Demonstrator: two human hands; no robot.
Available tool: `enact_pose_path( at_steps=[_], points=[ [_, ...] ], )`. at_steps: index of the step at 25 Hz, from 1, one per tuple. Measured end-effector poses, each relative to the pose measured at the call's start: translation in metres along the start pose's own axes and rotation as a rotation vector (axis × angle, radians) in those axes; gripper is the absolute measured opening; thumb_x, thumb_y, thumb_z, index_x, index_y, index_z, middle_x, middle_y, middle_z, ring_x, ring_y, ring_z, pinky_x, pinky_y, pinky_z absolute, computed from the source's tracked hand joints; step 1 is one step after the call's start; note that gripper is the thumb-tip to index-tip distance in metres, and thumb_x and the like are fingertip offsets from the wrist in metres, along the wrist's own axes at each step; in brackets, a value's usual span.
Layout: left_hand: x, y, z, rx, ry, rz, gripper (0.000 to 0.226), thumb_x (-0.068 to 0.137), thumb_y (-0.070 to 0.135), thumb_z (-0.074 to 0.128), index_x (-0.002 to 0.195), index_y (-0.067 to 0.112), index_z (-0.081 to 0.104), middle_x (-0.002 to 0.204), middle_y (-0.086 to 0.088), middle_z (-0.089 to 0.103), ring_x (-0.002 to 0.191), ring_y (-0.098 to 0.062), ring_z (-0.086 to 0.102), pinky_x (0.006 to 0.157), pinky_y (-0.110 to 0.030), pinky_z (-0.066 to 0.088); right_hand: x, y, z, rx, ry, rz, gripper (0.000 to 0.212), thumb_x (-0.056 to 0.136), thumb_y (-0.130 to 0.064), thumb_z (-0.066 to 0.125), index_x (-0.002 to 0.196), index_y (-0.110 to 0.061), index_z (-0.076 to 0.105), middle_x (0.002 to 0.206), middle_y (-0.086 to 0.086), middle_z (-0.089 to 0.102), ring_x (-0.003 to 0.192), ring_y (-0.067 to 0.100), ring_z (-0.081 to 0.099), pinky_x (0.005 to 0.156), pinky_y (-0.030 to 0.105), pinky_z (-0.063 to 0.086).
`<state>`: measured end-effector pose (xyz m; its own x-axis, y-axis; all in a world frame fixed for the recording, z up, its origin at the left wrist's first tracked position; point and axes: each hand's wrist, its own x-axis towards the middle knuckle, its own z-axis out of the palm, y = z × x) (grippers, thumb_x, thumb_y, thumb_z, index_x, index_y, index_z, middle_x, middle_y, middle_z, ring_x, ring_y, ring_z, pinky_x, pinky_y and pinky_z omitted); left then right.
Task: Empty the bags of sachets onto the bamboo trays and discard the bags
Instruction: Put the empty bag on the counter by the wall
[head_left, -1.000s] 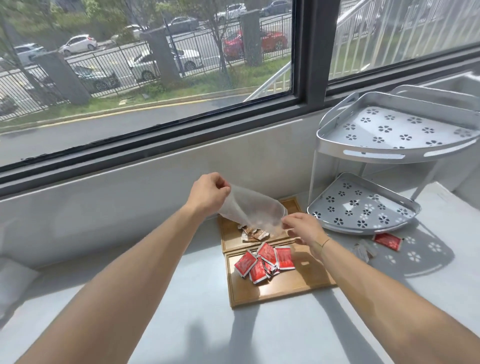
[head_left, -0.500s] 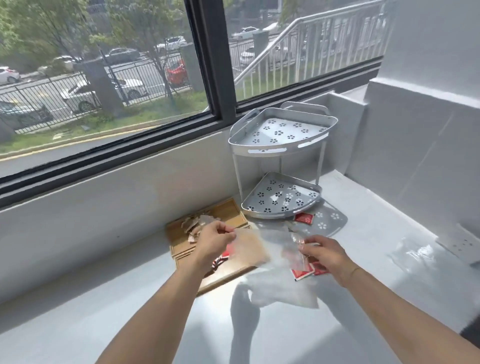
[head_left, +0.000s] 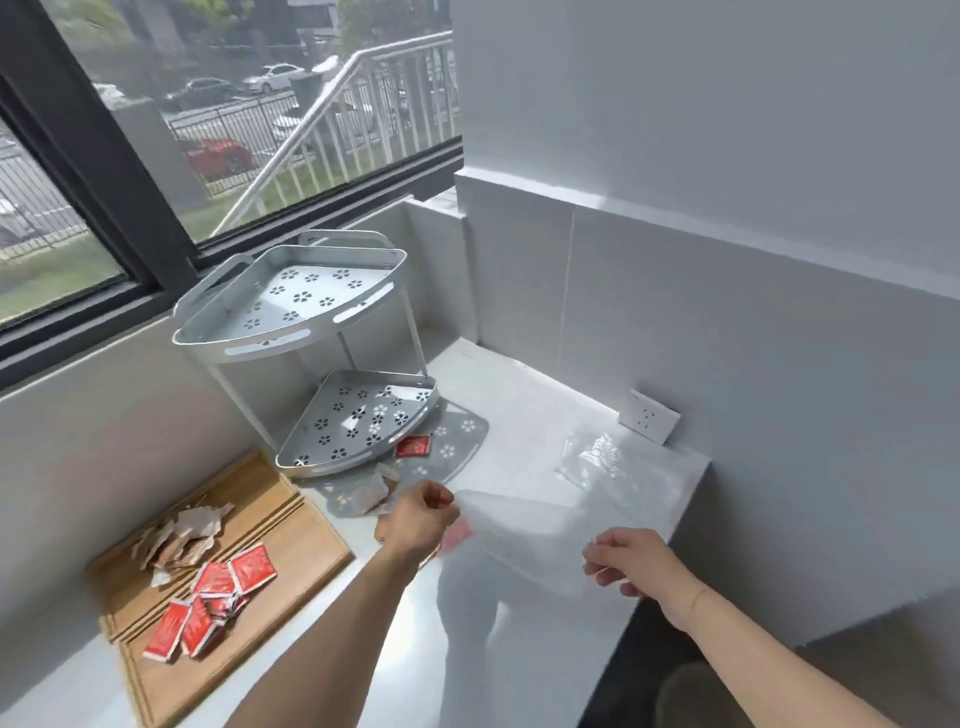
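Observation:
An empty clear plastic bag (head_left: 524, 535) is stretched flat above the counter between my two hands. My left hand (head_left: 418, 519) pinches its left end and my right hand (head_left: 631, 564) holds its right end. Two bamboo trays lie side by side at the lower left: the far tray (head_left: 249, 483) holds a pile of brown sachets (head_left: 179, 538), the near tray (head_left: 296, 551) holds several red sachets (head_left: 213, 597). A second empty clear bag (head_left: 613, 467) lies on the counter near the right wall.
A white two-tier corner rack (head_left: 311, 343) stands against the window wall. A loose red sachet (head_left: 413, 446) and some brown sachets (head_left: 371, 493) lie by its foot. A wall socket (head_left: 649, 415) is at the right. The counter edge (head_left: 670, 566) drops off at the right.
The view has swung right. Both hands carried the emptied bag away from the trays, to the right, over the counter toward the other bag.

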<state>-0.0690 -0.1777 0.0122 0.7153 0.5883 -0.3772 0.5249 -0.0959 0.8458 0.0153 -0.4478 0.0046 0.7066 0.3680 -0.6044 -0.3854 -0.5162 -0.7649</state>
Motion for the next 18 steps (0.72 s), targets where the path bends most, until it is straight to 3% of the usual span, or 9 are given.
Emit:
enact_pose_path(
  at_steps=[2, 5, 9, 12, 15, 18],
  points=[
    [0.007, 0.006, 0.031, 0.034, -0.035, -0.006, 0.017, 0.081, 0.000, 0.064, 0.081, 0.016, 0.060, 0.075, -0.004, 0.060, 0.055, -0.019, 0.052, 0.042, -0.021, 0.041, -0.002, 0.014, -0.018, 0.014, 0.032, 0.023, 0.018, 0.087, -0.024, 0.067, 0.089, -0.007, 0.072, 0.080, 0.002, 0.078, 0.065, 0.010, 0.064, 0.056, 0.022, 0.041],
    [0.021, 0.008, 0.066, 0.119, -0.055, 0.062, 0.022, 0.081, 0.000, 0.059, 0.078, 0.021, 0.062, 0.078, 0.001, 0.062, 0.069, -0.021, 0.055, 0.055, -0.025, 0.041, -0.001, 0.028, -0.038, -0.013, 0.068, 0.037, 0.015, 0.088, -0.023, 0.065, 0.081, -0.011, 0.072, 0.080, 0.003, 0.078, 0.062, 0.009, 0.063, 0.050, 0.018, 0.039],
    [0.035, 0.007, 0.099, 0.232, -0.088, 0.111, 0.020, 0.086, 0.004, 0.055, 0.091, 0.019, 0.066, 0.080, 0.006, 0.062, 0.068, -0.015, 0.055, 0.055, -0.023, 0.041, 0.004, 0.046, -0.052, -0.074, 0.108, 0.039, 0.020, 0.087, -0.023, 0.066, 0.078, -0.006, 0.073, 0.078, 0.003, 0.078, 0.059, 0.007, 0.061, 0.047, 0.012, 0.039],
    [0.047, 0.002, 0.115, 0.290, -0.128, 0.146, 0.027, 0.083, 0.002, 0.054, 0.084, 0.026, 0.063, 0.081, 0.006, 0.062, 0.068, -0.013, 0.057, 0.055, -0.021, 0.042, 0.013, 0.059, -0.053, -0.131, 0.120, 0.059, 0.022, 0.083, -0.025, 0.066, 0.071, -0.008, 0.073, 0.074, 0.002, 0.078, 0.059, 0.008, 0.060, 0.054, 0.015, 0.043],
    [0.055, -0.006, 0.123, 0.345, -0.163, 0.182, 0.028, 0.084, 0.005, 0.054, 0.082, 0.031, 0.062, 0.085, 0.006, 0.063, 0.071, -0.013, 0.061, 0.061, -0.022, 0.044, 0.019, 0.065, -0.050, -0.199, 0.118, 0.097, 0.022, 0.082, -0.026, 0.065, 0.070, -0.009, 0.073, 0.070, -0.004, 0.077, 0.055, 0.006, 0.059, 0.073, 0.027, 0.056],
    [0.064, -0.012, 0.130, 0.389, -0.193, 0.188, 0.023, 0.084, 0.007, 0.056, 0.087, 0.029, 0.062, 0.087, 0.007, 0.062, 0.074, -0.010, 0.060, 0.066, -0.023, 0.045, 0.028, 0.064, -0.049, -0.335, 0.153, 0.133, 0.024, 0.081, -0.030, 0.063, 0.069, -0.012, 0.073, 0.068, -0.006, 0.075, 0.059, 0.010, 0.066, 0.077, 0.032, 0.058]
  ],
)
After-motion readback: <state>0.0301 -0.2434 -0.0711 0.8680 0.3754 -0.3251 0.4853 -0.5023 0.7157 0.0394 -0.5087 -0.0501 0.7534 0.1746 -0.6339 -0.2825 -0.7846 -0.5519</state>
